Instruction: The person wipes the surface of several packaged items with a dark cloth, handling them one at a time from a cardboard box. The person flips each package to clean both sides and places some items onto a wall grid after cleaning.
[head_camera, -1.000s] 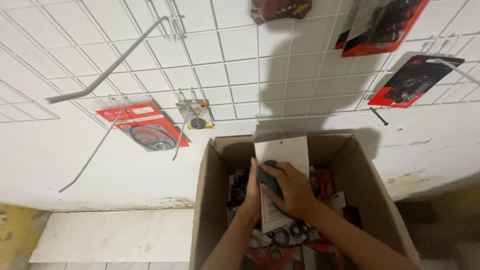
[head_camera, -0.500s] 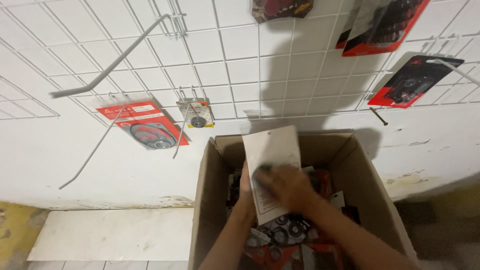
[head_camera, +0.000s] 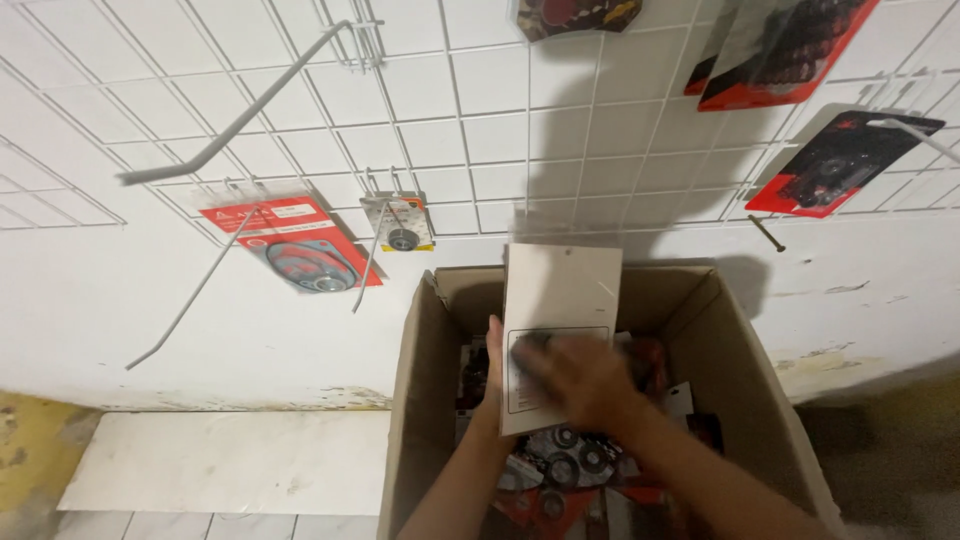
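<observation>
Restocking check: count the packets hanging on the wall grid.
5: red packet lower left, small packet beside it, one at top centre, two at right. More may hang outside view.

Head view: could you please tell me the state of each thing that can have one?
Cardboard box: open, full of packets.
White card: upright, held over the box.
Left hand: gripping the card's edge.
Right hand: on the card's face.
Long hook: empty.
Red packet: hanging on the grid.

Both forearms reached forward and upward together. The left hand (head_camera: 493, 365) gripped with fingers curled, while the right hand (head_camera: 580, 380) lay spread, palm down.
</observation>
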